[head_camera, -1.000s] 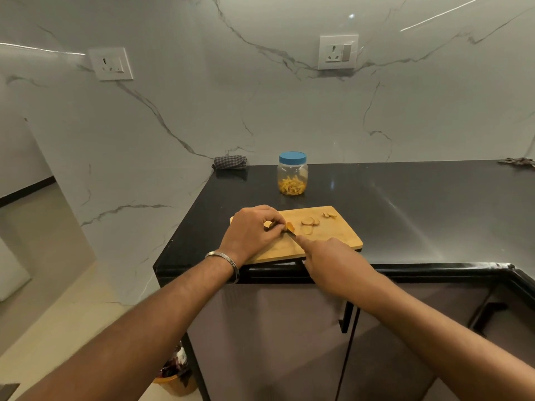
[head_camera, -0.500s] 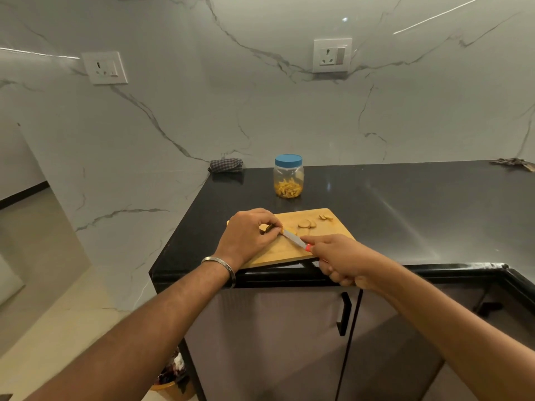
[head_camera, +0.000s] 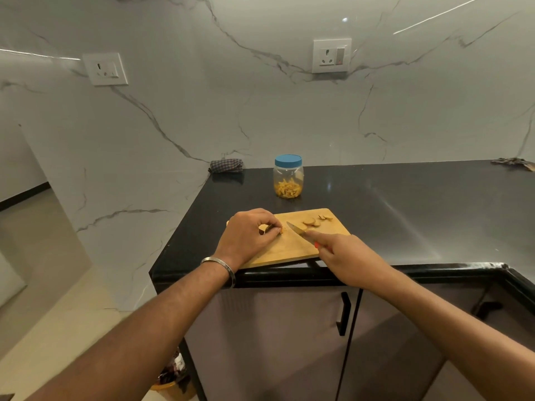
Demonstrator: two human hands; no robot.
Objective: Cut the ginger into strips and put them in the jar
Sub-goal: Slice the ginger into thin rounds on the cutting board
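A wooden cutting board (head_camera: 282, 250) lies at the front edge of the black counter (head_camera: 405, 209). My left hand (head_camera: 249, 234) rests on the board's left part, its fingers curled round a small piece of ginger (head_camera: 265, 228). My right hand (head_camera: 346, 257) grips a knife (head_camera: 298, 231) with a red handle, index finger along the blade's back. The blade points up-left, its tip just right of my left fingertips. Several round ginger slices (head_camera: 312, 222) lie at the board's far right. A clear jar (head_camera: 288, 176) with a blue lid, holding yellow ginger strips, stands behind the board.
A folded checked cloth (head_camera: 226, 165) lies at the counter's back left corner by the marble wall. Another rag (head_camera: 514, 162) sits at the far right. Cabinet doors with black handles (head_camera: 344, 313) are below the counter. A bin (head_camera: 173, 380) stands on the floor at the left.
My right hand drew the knife back towards the board's front edge, then moved forward again, so the blade now sits clear of my left fingers. My left hand stayed on the ginger.
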